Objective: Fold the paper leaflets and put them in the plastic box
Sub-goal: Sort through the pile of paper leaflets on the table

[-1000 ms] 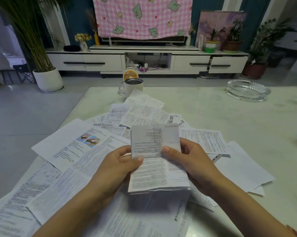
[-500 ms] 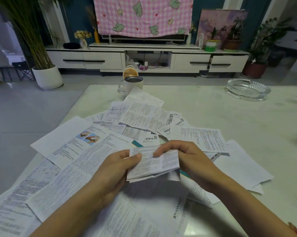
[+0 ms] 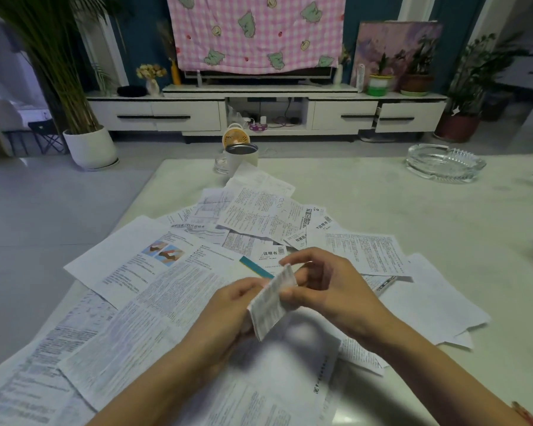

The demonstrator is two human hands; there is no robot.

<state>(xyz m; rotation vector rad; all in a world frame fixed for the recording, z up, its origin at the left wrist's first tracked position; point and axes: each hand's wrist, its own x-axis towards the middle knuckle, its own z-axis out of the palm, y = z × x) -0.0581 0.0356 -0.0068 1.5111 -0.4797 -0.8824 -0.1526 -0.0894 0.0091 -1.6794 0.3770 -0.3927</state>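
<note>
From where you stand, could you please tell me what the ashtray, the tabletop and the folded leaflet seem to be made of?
The ashtray looks like clear pressed glass: see-through, ribbed, glinting rim. The tabletop seems polished stone, perhaps marble: pale, faintly veined, glossy. The folded leaflet is thin matte printed paper, creased flat.

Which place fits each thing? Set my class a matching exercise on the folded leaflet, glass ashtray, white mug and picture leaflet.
1 folded leaflet; 2 glass ashtray; 3 white mug; 4 picture leaflet.
A far right of the table; B gripped by left hand and right hand; C flat, left of the hands; D far edge, behind the papers.
Pairs: 1-B, 2-A, 3-D, 4-C.
</note>
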